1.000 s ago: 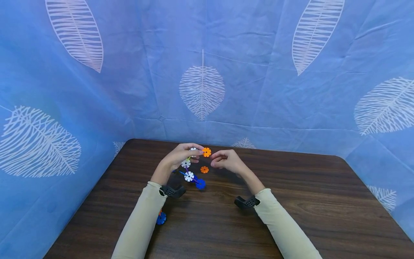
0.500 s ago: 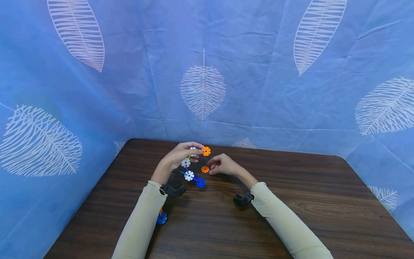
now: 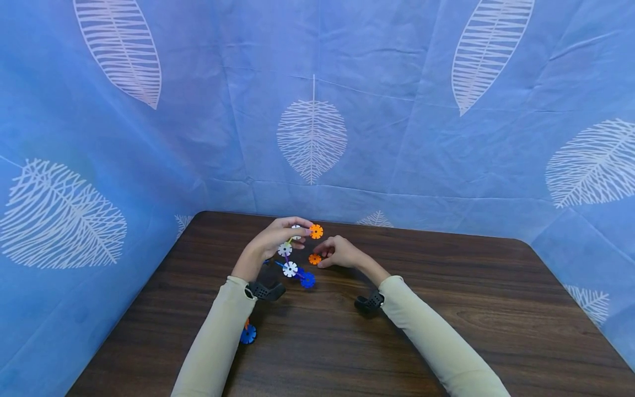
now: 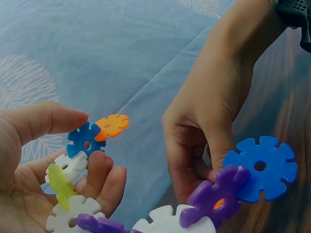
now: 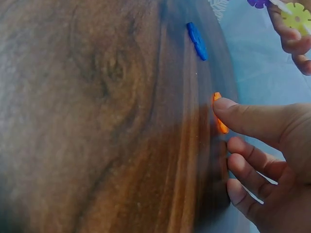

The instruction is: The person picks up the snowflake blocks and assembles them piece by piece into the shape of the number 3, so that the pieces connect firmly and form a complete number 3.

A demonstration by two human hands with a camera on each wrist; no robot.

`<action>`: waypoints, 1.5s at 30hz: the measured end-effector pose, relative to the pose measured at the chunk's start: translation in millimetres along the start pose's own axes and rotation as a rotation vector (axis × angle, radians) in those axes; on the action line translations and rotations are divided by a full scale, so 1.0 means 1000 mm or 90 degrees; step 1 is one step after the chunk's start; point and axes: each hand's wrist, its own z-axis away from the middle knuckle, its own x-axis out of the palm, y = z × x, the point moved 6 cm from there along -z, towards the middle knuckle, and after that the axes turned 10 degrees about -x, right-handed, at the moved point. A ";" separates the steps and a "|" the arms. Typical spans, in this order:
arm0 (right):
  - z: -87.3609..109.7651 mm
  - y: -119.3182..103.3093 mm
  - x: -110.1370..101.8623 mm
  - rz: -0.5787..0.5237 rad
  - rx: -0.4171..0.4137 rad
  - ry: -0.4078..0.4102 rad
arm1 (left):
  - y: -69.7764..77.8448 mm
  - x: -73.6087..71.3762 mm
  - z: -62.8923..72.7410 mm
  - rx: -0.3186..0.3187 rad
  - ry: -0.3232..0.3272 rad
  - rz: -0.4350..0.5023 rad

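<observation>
My left hand (image 3: pixel 272 238) holds up a chain of slotted plastic flower discs. Its thumb and fingers pinch a blue disc (image 4: pixel 81 144) close to the chain's end, where an orange disc (image 4: pixel 115 124) sticks out. White (image 4: pixel 73 216), yellow (image 4: pixel 59 187) and purple (image 4: pixel 216 194) discs follow, curving towards a larger-looking blue disc (image 4: pixel 262 167). On the tabletop, my right hand (image 3: pixel 344 253) has thumb and index finger around a loose orange disc (image 5: pixel 222 126). The thumb touches its edge; the index fingertip is hidden in the right wrist view.
A blue disc (image 3: pixel 307 280) lies on the dark wooden table (image 3: pixel 446 303) nearer me. Another blue disc (image 3: pixel 248 334), with an orange piece partly hidden, sits beside my left forearm. A blue leaf-print cloth (image 3: pixel 377 138) hangs behind the table.
My right hand has come down and left from beside the held orange disc to the loose orange disc on the table. My left hand and the chain stay nearly still.
</observation>
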 end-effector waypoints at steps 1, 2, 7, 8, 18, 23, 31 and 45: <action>-0.001 0.001 0.000 0.004 -0.001 0.002 | 0.000 0.000 0.000 0.000 0.000 -0.001; -0.001 0.001 0.000 0.007 -0.002 0.003 | 0.000 0.000 0.001 0.000 -0.001 -0.002; -0.004 0.004 0.002 0.022 -0.006 0.008 | 0.000 0.001 0.000 0.001 -0.003 -0.006; -0.005 0.004 0.002 0.024 -0.006 0.009 | 0.000 0.001 0.000 0.001 -0.003 -0.006; 0.000 0.000 0.002 -0.013 0.018 0.023 | 0.001 0.002 0.000 0.018 -0.014 -0.020; 0.004 -0.001 0.002 -0.038 0.016 0.034 | 0.001 0.003 0.001 0.025 -0.021 -0.020; 0.010 0.000 0.003 -0.105 0.010 0.058 | -0.002 0.004 -0.001 0.015 -0.020 -0.009; 0.024 -0.001 -0.025 -0.189 0.025 0.156 | -0.002 0.002 -0.004 0.014 -0.015 -0.015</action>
